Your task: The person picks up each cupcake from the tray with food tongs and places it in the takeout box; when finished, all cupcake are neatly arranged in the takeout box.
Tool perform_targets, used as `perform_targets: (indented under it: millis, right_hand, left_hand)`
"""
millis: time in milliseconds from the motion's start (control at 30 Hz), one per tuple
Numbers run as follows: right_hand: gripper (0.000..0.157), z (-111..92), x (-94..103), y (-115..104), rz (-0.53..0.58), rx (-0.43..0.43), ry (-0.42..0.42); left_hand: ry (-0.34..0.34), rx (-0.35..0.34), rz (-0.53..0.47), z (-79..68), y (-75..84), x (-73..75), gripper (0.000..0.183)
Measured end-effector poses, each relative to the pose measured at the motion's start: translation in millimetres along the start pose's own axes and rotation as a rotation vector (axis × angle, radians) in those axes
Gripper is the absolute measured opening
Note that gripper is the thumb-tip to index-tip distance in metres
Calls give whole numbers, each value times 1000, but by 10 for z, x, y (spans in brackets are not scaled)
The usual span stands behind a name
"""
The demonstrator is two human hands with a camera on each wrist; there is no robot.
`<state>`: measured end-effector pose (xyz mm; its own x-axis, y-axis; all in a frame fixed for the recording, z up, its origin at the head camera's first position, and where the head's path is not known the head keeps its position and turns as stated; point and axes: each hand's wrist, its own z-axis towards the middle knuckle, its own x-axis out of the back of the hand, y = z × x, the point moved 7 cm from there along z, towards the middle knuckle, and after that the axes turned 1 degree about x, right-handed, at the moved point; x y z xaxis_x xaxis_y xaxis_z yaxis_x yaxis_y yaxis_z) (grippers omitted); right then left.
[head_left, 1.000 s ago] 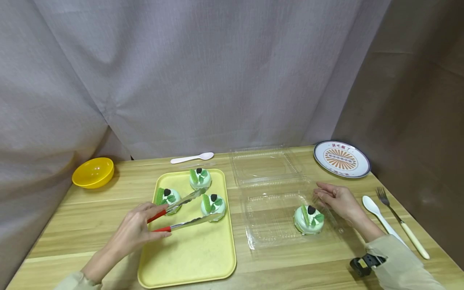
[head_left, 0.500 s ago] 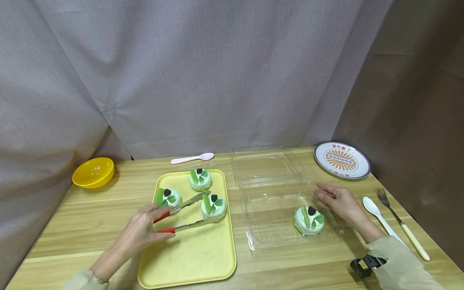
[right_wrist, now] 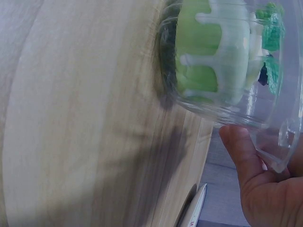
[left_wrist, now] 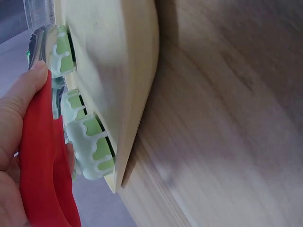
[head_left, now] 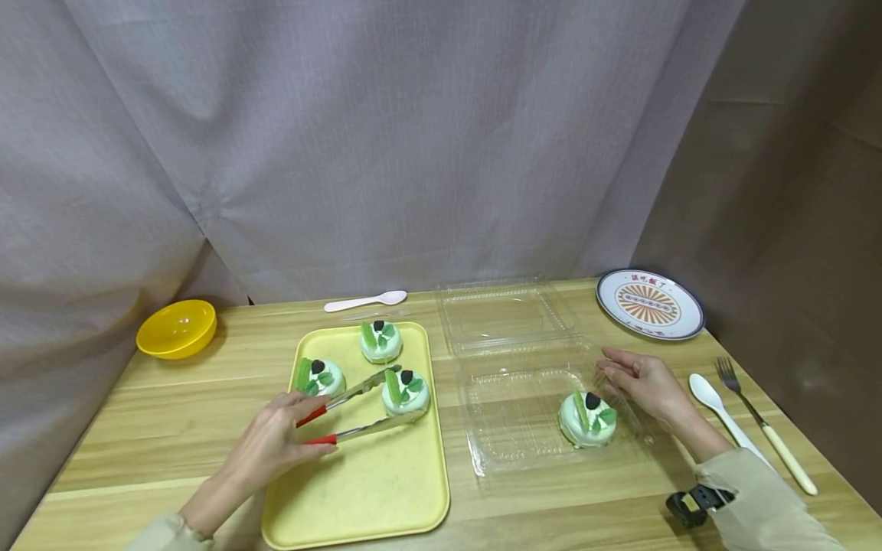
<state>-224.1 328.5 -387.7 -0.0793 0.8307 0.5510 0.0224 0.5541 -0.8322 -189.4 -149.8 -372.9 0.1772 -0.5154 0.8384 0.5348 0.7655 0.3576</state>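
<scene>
My left hand [head_left: 265, 440] grips a pair of tongs [head_left: 365, 428] by their red handles. The spread metal arms reach to either side of a mint-green cake [head_left: 412, 399] at the right of the yellow tray [head_left: 358, 505]. Two more such cakes, a back cake [head_left: 380, 349] and a left cake [head_left: 329, 373], sit on the same tray. My right hand [head_left: 651, 389] pinches the right rim of an open clear plastic clamshell box [head_left: 506, 428]. Inside its near half stands one cake [head_left: 579, 430], which the right wrist view shows through the clear wall.
An orange-yellow bowl [head_left: 178, 329] stands at the back left. A white spoon [head_left: 365, 301] lies behind the tray. The box lid [head_left: 506, 310] lies folded back. On the right are a patterned plate [head_left: 648, 302], another white spoon [head_left: 726, 417] and a fork [head_left: 765, 425].
My left hand has moved the tongs slightly right and nearer to me, so their arms now flank the right-hand cake. The right hand and the box have stayed in place.
</scene>
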Motion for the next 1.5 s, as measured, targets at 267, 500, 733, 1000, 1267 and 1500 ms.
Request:
perform_targets:
  millis: [267, 500, 733, 1000, 1267, 1500]
  right_hand:
    - [47, -12, -1, -4, 0, 0, -1]
    - [47, -10, 1, 7, -3, 3, -4]
    - [47, 4, 6, 19, -5, 16, -7]
    - [46, 8, 1, -14, -16, 12, -3]
    - [46, 23, 23, -14, -16, 12, -4]
    - [47, 3, 7, 9, 1, 6, 1]
  left_hand:
    - [-12, 13, -12, 7, 8, -9, 58]
    - [-22, 26, -16, 12, 17, -21, 59]
    - [-4, 17, -4, -11, 37, -20, 61]
    - [61, -28, 4, -68, 60, 40, 56]
    - [127, -106, -44, 180, 285, 187, 54]
    - [32, -157, -107, 669, 652, -40, 54]
